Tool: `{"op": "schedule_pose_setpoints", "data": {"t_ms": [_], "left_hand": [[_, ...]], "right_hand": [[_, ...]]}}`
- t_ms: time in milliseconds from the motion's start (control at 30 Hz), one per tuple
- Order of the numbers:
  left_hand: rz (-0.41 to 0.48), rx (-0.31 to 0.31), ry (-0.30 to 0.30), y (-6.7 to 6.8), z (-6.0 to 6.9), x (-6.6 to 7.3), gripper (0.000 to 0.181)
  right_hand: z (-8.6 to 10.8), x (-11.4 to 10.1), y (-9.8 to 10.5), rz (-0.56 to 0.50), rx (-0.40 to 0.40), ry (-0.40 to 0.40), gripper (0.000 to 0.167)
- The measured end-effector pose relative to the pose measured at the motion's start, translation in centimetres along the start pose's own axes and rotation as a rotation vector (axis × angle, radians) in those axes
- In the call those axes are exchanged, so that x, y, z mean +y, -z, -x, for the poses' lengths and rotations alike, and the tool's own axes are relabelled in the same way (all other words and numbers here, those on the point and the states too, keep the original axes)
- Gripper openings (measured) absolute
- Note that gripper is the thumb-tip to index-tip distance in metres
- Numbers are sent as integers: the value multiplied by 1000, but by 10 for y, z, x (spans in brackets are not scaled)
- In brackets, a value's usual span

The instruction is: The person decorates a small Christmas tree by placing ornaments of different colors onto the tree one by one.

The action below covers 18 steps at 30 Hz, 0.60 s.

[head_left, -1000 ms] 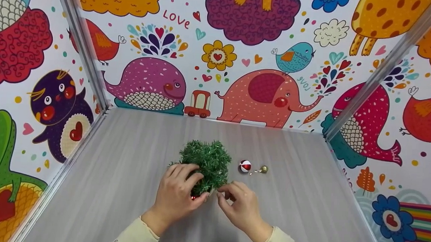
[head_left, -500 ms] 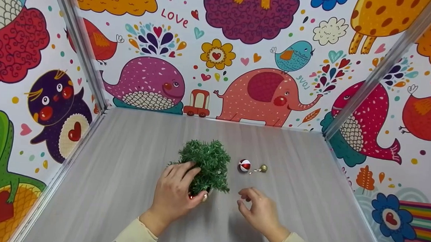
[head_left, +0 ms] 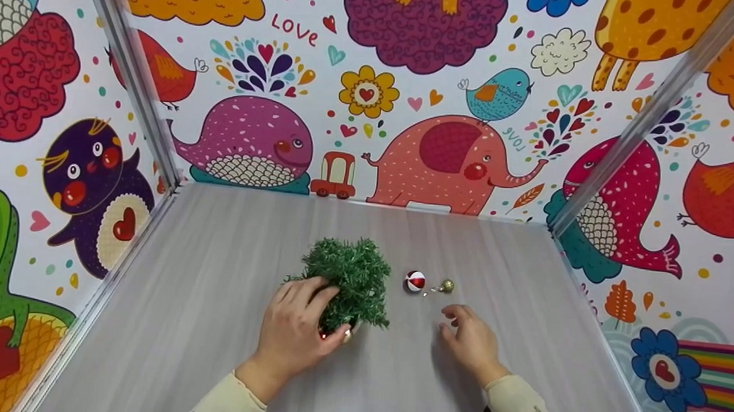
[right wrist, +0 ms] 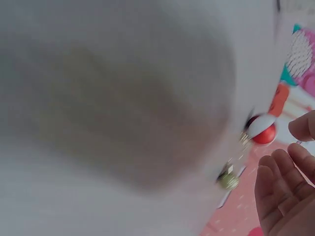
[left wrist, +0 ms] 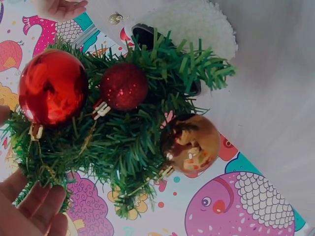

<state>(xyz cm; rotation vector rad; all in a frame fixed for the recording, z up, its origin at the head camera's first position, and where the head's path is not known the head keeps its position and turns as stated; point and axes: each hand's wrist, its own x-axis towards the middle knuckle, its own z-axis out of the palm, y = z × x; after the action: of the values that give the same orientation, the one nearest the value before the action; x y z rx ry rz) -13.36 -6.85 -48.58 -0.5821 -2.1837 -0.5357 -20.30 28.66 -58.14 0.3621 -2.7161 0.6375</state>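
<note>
My left hand grips the left side of a small green artificial Christmas tree, its thumb at the near edge. In the left wrist view, a shiny red bauble, a dark red glittery bauble and a gold bauble hang on the branches. My right hand is above the table, fingers loosely bent and holding nothing. Just beyond it lie a red-and-white striped bauble and a small gold bauble. In the right wrist view, both ornaments appear left of the fingers.
A grey wood-grain table lies under everything. Cartoon-printed panels enclose its back and sides, with metal posts at the corners. Behind the branches, the left wrist view shows a white fuzzy rounded piece.
My right hand has left the near right edge of the tree and moved right, towards the loose ornaments. My left hand has stayed on the tree.
</note>
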Motion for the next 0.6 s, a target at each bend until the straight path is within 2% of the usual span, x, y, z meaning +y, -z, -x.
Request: {"op": "schedule_pose_setpoints", "data": {"t_ms": [333, 600], "left_hand": [[29, -9, 13, -1, 0, -1, 55], [59, -30, 36, 1, 0, 2, 55]], "right_hand": [[-40, 29, -11, -10, 26, -76, 30], [-60, 40, -19, 21, -22, -106, 32]]}}
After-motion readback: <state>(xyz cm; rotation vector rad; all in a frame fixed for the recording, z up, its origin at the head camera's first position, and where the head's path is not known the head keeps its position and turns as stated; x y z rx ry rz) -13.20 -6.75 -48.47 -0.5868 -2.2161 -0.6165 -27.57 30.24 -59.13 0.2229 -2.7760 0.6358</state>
